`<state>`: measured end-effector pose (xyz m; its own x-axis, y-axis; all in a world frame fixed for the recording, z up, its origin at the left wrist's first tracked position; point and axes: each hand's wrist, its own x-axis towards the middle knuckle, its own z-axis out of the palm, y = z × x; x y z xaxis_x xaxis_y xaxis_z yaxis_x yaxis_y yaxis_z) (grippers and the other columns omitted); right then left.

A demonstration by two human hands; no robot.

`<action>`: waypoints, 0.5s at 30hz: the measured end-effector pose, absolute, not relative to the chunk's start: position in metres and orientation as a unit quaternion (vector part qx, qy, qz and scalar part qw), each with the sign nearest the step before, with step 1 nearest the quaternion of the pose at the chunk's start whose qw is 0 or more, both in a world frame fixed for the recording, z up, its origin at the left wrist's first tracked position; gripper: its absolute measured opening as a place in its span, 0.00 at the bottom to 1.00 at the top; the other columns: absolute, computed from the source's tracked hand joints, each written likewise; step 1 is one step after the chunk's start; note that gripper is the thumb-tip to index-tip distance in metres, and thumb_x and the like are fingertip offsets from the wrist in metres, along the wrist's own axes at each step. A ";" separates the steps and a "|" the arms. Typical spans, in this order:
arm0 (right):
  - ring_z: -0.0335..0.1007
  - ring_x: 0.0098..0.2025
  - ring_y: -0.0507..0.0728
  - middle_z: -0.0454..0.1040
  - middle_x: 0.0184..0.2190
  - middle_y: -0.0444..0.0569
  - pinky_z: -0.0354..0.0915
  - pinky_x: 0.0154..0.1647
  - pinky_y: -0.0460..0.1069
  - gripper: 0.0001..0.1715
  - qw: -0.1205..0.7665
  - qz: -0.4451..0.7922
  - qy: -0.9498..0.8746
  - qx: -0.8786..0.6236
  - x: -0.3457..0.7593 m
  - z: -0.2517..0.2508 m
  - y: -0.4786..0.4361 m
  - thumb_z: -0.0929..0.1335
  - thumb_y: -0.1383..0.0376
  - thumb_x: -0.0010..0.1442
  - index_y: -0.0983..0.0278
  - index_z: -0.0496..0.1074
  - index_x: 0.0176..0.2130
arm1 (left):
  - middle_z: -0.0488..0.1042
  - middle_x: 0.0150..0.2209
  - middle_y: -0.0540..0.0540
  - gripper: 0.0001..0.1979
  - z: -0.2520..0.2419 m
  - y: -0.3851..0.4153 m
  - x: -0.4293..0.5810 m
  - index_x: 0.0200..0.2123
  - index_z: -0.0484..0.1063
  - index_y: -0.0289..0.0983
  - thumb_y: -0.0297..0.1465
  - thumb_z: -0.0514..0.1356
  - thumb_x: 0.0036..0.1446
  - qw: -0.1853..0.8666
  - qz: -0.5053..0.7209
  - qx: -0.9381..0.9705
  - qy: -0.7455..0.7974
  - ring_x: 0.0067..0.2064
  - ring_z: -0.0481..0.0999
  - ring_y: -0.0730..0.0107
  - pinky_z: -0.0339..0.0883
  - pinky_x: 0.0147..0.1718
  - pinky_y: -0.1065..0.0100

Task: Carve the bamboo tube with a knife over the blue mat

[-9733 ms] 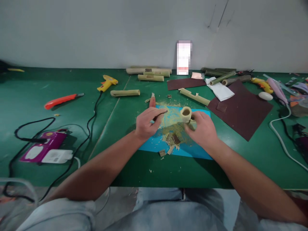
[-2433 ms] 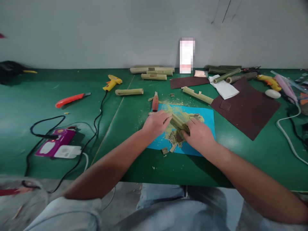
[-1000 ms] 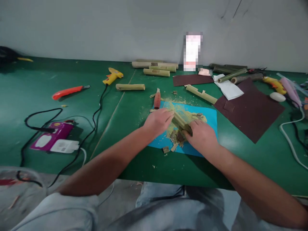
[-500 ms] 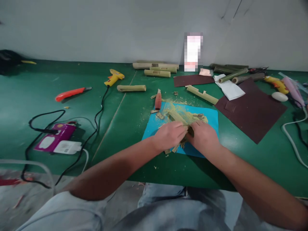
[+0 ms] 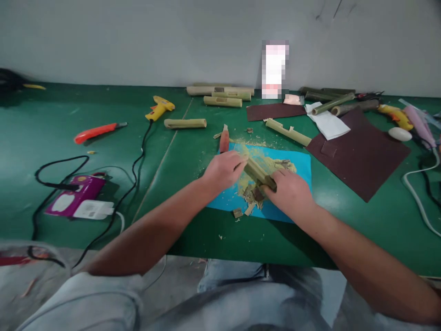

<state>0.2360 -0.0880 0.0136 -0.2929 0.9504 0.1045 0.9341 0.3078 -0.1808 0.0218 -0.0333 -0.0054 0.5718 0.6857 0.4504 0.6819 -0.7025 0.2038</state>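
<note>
A short bamboo tube (image 5: 259,173) with a hollow, cut-open side slants between my two hands over a blue sheet (image 5: 301,177). My right hand (image 5: 292,189) is closed around its lower right end. At the upper left end, the curled fingers of my left hand (image 5: 223,171) grip the tube, with the fingertips partly hidden. Bamboo shavings and dust (image 5: 251,195) lie on the sheet below and around the tube. Just beyond my left hand rests a red-handled knife (image 5: 224,139), its lower end close to the fingers.
Several cut bamboo pieces (image 5: 223,101) lie toward the wall, and one (image 5: 288,133) touches brown sandpaper (image 5: 365,161). To the left are an orange utility knife (image 5: 99,132), a yellow glue gun (image 5: 160,108) and a purple power strip (image 5: 77,195) with trailing cords. A pixelated bright panel (image 5: 274,69) leans against the wall.
My left hand has moved left and away from my right hand, from the tube's lower part to its upper end. More of the tube and the shavings now shows.
</note>
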 end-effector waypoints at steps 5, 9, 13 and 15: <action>0.72 0.41 0.62 0.77 0.37 0.55 0.58 0.36 0.54 0.10 0.081 0.051 -0.801 -0.592 0.235 0.015 -0.089 0.69 0.59 0.64 0.64 0.74 0.37 | 0.76 0.33 0.45 0.16 -0.005 -0.040 0.024 0.47 0.79 0.36 0.33 0.51 0.73 0.046 0.220 0.916 0.332 0.36 0.76 0.65 0.69 0.34 0.66; 0.73 0.43 0.63 0.77 0.38 0.55 0.59 0.36 0.53 0.11 0.080 0.055 -0.798 -0.595 0.234 0.017 -0.089 0.69 0.58 0.64 0.64 0.74 0.38 | 0.76 0.33 0.43 0.16 -0.004 -0.041 0.024 0.45 0.79 0.35 0.34 0.51 0.72 0.016 0.249 0.889 0.383 0.36 0.76 0.64 0.69 0.35 0.64; 0.73 0.41 0.62 0.78 0.37 0.55 0.58 0.36 0.53 0.10 0.081 0.055 -0.801 -0.590 0.234 0.015 -0.089 0.69 0.59 0.64 0.64 0.74 0.37 | 0.75 0.32 0.44 0.20 -0.002 -0.048 0.030 0.41 0.79 0.36 0.34 0.48 0.74 0.041 0.198 0.923 0.328 0.34 0.74 0.64 0.67 0.32 0.63; 0.72 0.41 0.62 0.78 0.37 0.55 0.58 0.35 0.53 0.10 0.085 0.054 -0.798 -0.594 0.234 0.015 -0.089 0.69 0.59 0.63 0.64 0.73 0.37 | 0.75 0.31 0.44 0.20 -0.002 -0.046 0.029 0.41 0.79 0.36 0.35 0.48 0.74 0.045 0.201 0.923 0.324 0.34 0.75 0.65 0.68 0.33 0.64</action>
